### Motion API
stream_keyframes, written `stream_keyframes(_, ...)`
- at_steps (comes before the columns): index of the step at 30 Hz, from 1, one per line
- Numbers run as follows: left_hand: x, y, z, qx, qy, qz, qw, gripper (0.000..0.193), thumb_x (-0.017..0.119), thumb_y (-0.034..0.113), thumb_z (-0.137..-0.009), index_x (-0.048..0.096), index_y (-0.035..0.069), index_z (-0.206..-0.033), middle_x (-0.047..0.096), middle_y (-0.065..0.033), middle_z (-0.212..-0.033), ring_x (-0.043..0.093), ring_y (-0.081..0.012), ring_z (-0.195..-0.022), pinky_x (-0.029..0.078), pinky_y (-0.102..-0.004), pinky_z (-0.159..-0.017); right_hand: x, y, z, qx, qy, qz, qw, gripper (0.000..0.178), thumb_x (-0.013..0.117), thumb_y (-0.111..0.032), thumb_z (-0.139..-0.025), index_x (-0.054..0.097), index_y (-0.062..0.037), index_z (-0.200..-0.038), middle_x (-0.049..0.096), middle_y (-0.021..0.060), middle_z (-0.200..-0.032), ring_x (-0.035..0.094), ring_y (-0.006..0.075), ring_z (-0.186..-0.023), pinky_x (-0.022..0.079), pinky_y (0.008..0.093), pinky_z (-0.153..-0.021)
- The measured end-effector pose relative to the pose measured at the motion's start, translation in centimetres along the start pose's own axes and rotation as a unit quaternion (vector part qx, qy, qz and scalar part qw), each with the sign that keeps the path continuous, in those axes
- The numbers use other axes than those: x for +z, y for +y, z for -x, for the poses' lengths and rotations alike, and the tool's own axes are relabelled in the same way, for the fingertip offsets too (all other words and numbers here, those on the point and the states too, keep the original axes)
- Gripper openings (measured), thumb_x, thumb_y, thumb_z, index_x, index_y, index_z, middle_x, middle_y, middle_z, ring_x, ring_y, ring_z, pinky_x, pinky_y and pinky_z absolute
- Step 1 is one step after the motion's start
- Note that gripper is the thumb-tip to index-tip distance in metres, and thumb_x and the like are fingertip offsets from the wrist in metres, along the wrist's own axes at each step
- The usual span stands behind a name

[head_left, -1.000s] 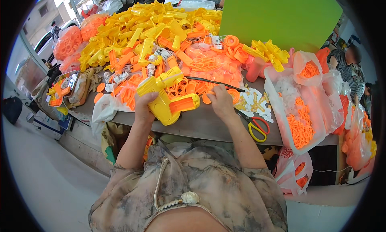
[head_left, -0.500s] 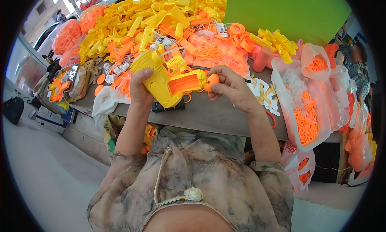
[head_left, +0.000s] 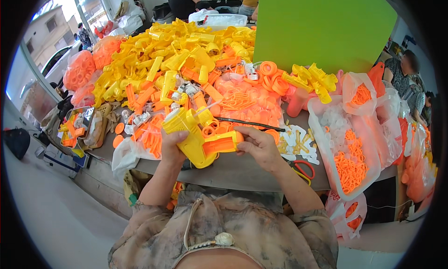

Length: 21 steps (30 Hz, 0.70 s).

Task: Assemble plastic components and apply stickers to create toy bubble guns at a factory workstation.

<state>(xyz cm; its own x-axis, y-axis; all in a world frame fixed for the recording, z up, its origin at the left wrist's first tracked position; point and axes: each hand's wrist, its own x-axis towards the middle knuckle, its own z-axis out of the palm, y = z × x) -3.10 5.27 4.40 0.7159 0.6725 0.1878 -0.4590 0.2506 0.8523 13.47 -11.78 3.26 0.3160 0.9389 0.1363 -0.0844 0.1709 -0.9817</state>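
Observation:
My left hand (head_left: 171, 147) is wrapped round the wide end of a yellow plastic toy gun (head_left: 187, 137), thumb on top. An orange strip is set in the gun's narrow part, which points right. At that tip my right hand (head_left: 259, 148) pinches a small round orange cap (head_left: 240, 137), pressed against the barrel end; my fingers partly hide it. Just beyond the gun lie orange rings (head_left: 208, 130) and a thin black rod (head_left: 252, 123). Red-and-yellow-handled scissors (head_left: 304, 169) rest on the table right of my right hand.
Yellow shells (head_left: 172, 40) are heaped at the back, with orange parts (head_left: 242, 99) before them. A green panel (head_left: 322, 31) stands at back right. On the right sits a clear bin (head_left: 322, 162) of orange links. White and tan pieces (head_left: 298, 143) lie beside it. Other people are farther off.
The orange cap has gone from fully visible beside the barrel tip to close against it, fingers covering more of it. The view has tilted up, showing more background and the scissors.

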Motion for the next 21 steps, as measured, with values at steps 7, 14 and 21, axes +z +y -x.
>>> stream_keyframes(7, 0.8, -0.3, -0.2, 0.020, 0.006, 0.029, 0.999, 0.066, 0.067, 0.018, -0.056, 0.049, -0.004, -0.115, 0.062, -0.0175, -0.097, 0.064, -0.0290, -0.084, 0.055, -0.0395, -0.074, -0.7, -0.2, 0.2, -0.014, -0.005, 0.002, 1.000, 0.039, 0.056, 0.000, -0.086, 0.047, 0.0041, -0.124, 0.060, 0.0076, -0.099, 0.061, 0.0128, -0.085, 0.053, 0.0258, -0.075)
stream_keyframes(14, 0.7, 0.2, -0.3, -0.020, -0.005, 0.011, 1.000, 0.068, 0.065, 0.028, -0.055, 0.048, 0.001, -0.116, 0.060, -0.0151, -0.095, 0.061, -0.0283, -0.086, 0.053, -0.0377, -0.075, -0.4, -0.6, 0.4, -0.012, -0.043, -0.050, 0.998, 0.041, 0.055, 0.004, -0.086, 0.045, 0.0054, -0.126, 0.058, 0.0132, -0.110, 0.060, 0.0202, -0.096, 0.052, 0.0308, -0.082)
stream_keyframes(21, 0.8, -0.3, -1.3, -0.010, 0.022, 0.060, 0.998, 0.068, 0.065, 0.031, -0.058, 0.047, 0.001, -0.117, 0.058, -0.0148, -0.097, 0.061, -0.0275, -0.086, 0.054, -0.0401, -0.076, -0.7, -2.1, -0.1, -0.013, -0.045, 0.097, 0.994, 0.043, 0.057, -0.001, -0.086, 0.045, 0.0051, -0.127, 0.059, 0.0118, -0.108, 0.061, 0.0176, -0.093, 0.052, 0.0302, -0.081)
